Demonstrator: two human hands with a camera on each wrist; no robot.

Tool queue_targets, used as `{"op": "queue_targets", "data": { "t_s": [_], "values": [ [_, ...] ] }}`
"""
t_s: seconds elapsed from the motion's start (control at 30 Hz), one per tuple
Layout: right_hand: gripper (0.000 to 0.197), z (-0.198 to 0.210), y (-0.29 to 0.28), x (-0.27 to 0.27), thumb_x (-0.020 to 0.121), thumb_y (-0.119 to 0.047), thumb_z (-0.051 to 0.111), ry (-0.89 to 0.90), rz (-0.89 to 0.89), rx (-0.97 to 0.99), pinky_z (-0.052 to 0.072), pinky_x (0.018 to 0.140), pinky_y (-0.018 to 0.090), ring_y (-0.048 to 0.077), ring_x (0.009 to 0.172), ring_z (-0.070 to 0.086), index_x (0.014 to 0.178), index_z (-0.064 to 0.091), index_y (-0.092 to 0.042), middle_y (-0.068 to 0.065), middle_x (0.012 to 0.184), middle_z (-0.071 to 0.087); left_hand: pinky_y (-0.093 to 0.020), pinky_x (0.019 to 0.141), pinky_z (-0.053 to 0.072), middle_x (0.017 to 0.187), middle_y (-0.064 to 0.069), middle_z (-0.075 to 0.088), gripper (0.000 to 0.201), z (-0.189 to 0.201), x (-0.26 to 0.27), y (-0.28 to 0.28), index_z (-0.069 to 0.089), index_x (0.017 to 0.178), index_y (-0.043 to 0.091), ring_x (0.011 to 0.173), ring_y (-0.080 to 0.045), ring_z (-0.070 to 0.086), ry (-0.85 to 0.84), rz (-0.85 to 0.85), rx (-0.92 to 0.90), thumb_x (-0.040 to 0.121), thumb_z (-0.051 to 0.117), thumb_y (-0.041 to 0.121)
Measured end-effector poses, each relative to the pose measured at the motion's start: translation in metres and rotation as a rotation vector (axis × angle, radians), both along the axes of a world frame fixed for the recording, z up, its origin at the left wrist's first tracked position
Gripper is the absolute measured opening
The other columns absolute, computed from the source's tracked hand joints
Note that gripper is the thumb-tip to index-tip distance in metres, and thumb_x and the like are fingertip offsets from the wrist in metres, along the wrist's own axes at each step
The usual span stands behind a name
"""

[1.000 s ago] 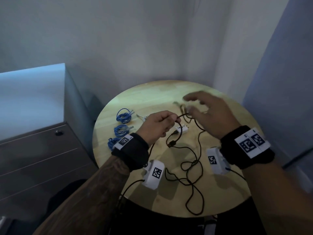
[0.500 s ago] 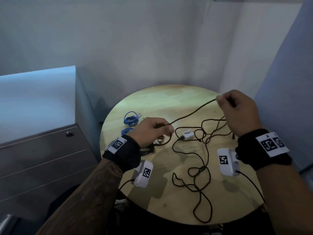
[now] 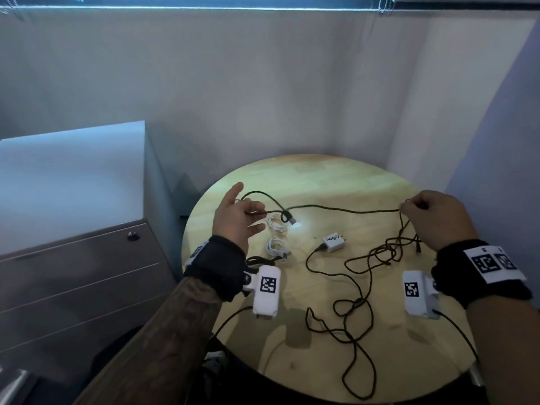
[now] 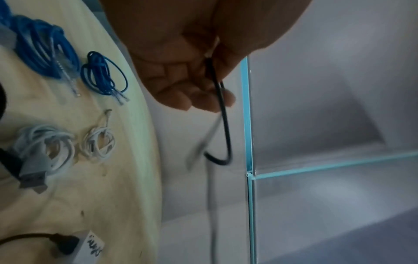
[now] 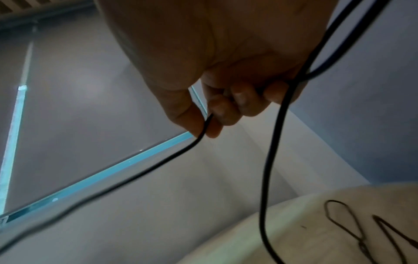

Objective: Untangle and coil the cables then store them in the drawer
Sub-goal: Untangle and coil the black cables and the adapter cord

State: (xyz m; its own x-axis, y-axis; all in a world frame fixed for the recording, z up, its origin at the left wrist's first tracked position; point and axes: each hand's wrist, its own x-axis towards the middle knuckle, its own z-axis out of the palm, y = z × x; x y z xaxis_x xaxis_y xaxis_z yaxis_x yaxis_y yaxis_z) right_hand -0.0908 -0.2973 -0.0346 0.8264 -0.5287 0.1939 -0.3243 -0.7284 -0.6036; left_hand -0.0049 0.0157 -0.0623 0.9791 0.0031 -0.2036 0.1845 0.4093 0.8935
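A long black cable [image 3: 344,210] runs taut above the round wooden table [image 3: 321,176] between my two hands. My left hand [image 3: 238,219] holds one end of it in a loop against the palm, thumb raised, and the USB plug [image 3: 292,221] hangs just to its right. In the left wrist view the cable [image 4: 226,125] leaves my curled fingers [image 4: 199,100]. My right hand [image 3: 432,220] pinches the cable between thumb and forefinger, as the right wrist view shows [image 5: 199,135]. The remaining cable lies tangled [image 3: 359,302] on the table.
A white charger [image 3: 334,242] with a black lead sits mid-table. Two coiled white cables [image 3: 274,247] lie by my left hand. Coiled blue cables [image 4: 101,75] lie further along the table's left edge. A grey drawer cabinet [image 3: 73,273] stands shut to the left.
My hands have drawn further apart, so a longer stretch of black cable hangs between them. My left hand has loosened its fist and now has a loop of cable round it.
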Motion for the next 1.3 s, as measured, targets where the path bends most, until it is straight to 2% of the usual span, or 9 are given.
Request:
{"op": "queue_targets", "data": {
  "t_s": [0.3, 0.4, 0.63, 0.73, 0.83, 0.97, 1.1, 1.2, 1.3],
  "values": [
    [0.017, -0.018, -0.003, 0.000, 0.089, -0.034, 0.062, 0.479, 0.090, -0.174, 0.051, 0.080, 0.037, 0.027, 0.085, 0.059, 0.079, 0.064, -0.021, 0.007, 0.093, 0.067, -0.031, 0.052, 0.055, 0.093, -0.011, 0.076, 0.048, 0.016, -0.017, 0.001, 0.064, 0.120, 0.029, 0.049, -0.021, 0.061, -0.171, -0.123, 0.150, 0.089, 0.051, -0.004],
    [0.019, -0.014, 0.039, 0.001, 0.089, -0.049, 0.059, 0.274, 0.224, -0.259, 0.049, 0.086, 0.036, 0.021, 0.093, 0.060, 0.086, 0.065, -0.031, -0.004, 0.103, 0.066, -0.031, 0.048, 0.053, 0.092, -0.014, 0.075, 0.039, 0.008, -0.026, -0.020, 0.062, 0.124, 0.019, 0.041, -0.022, 0.057, -0.197, -0.227, 0.160, 0.097, 0.044, -0.001],
    [0.034, -0.007, 0.140, -0.009, 0.085, -0.036, 0.073, 0.221, 0.644, 0.559, 0.051, 0.092, 0.044, 0.021, 0.092, 0.072, 0.112, 0.060, -0.019, 0.006, 0.092, 0.077, -0.029, 0.053, 0.042, 0.088, -0.025, 0.069, 0.019, -0.007, -0.027, -0.049, 0.061, 0.104, 0.012, 0.056, -0.022, 0.058, -0.193, -0.152, 0.134, 0.103, 0.041, 0.013],
    [0.027, -0.005, 0.140, -0.004, 0.090, 0.000, 0.062, 0.151, 0.512, 0.949, 0.055, 0.074, 0.037, 0.026, 0.070, 0.068, 0.115, 0.055, -0.005, 0.020, 0.081, 0.072, -0.029, 0.053, 0.037, 0.094, -0.018, 0.074, 0.038, -0.008, -0.021, -0.044, 0.049, 0.132, 0.026, 0.058, -0.016, 0.057, -0.183, -0.109, 0.192, 0.099, 0.044, 0.007],
    [0.002, 0.003, 0.125, -0.003, 0.090, -0.009, 0.064, 0.081, 0.501, 0.686, 0.040, 0.048, 0.021, 0.012, 0.045, 0.042, 0.091, 0.065, -0.008, 0.001, 0.058, 0.052, -0.027, 0.050, 0.045, 0.093, -0.001, 0.073, 0.075, -0.007, -0.020, -0.036, 0.019, 0.151, 0.042, 0.059, -0.013, 0.061, -0.267, -0.153, 0.431, 0.094, 0.045, 0.001],
    [0.013, 0.014, 0.111, -0.007, 0.086, -0.021, 0.073, -0.053, 0.580, 0.398, 0.036, 0.053, 0.014, 0.005, 0.050, 0.044, 0.078, 0.068, -0.013, -0.012, 0.053, 0.054, -0.043, 0.083, 0.054, 0.132, 0.003, 0.045, 0.079, -0.014, -0.027, -0.029, 0.001, 0.150, 0.049, 0.101, -0.017, 0.059, -0.585, -0.271, 1.176, 0.092, 0.049, 0.025],
    [0.015, 0.012, 0.103, -0.002, 0.088, -0.020, 0.071, -0.202, 0.539, 0.437, 0.032, 0.051, 0.017, 0.009, 0.050, 0.034, 0.080, 0.065, -0.009, -0.011, 0.051, 0.044, -0.038, 0.118, 0.025, 0.148, 0.016, 0.039, 0.052, -0.019, -0.034, -0.037, 0.047, 0.140, 0.031, 0.143, -0.002, 0.022, -0.842, -0.315, 0.910, 0.090, 0.049, 0.016],
    [0.015, 0.010, 0.096, 0.002, 0.089, -0.019, 0.071, -0.295, 0.465, 0.439, 0.035, 0.051, 0.013, 0.004, 0.049, 0.037, 0.081, 0.065, -0.008, -0.013, 0.053, 0.046, -0.034, 0.106, 0.033, 0.090, 0.015, 0.072, 0.026, -0.010, -0.043, -0.043, 0.067, 0.093, 0.021, 0.102, 0.003, 0.060, -0.743, -0.456, 0.766, 0.100, 0.044, 0.030],
    [0.015, 0.008, 0.084, 0.004, 0.087, -0.024, 0.072, -0.362, 0.396, 0.340, 0.043, 0.057, 0.019, 0.009, 0.056, 0.048, 0.080, 0.064, -0.013, 0.002, 0.063, 0.060, -0.030, 0.064, 0.047, 0.059, -0.012, 0.060, 0.034, -0.002, -0.047, -0.043, 0.061, 0.074, 0.008, 0.049, -0.010, 0.054, -0.567, -0.512, 0.638, 0.100, 0.052, 0.028]
  ]
}}
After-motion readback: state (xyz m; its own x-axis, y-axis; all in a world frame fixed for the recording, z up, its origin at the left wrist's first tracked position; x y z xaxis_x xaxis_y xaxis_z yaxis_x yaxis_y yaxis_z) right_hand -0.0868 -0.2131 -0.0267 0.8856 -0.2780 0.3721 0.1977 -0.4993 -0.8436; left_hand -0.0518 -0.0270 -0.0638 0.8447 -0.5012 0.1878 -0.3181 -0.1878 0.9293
